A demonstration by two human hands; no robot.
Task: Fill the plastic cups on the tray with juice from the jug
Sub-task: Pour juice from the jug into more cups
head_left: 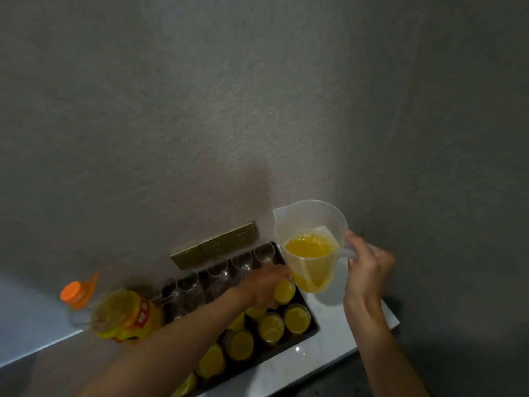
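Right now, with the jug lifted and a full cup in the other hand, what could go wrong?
1. The left hand grips a brim-full cup over the tray; setting it down among the tightly packed filled cups could slop juice.
2. The jug, held by the right hand at its handle, hangs over the tray's edge; a tilt might drip onto the counter.
3. The left forearm crosses close to the large bottle and could knock it.

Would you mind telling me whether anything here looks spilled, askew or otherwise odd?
No spill shows. The bottle with the orange cap, left of the tray, looks tilted and blurred; whether it is lying down I cannot tell.
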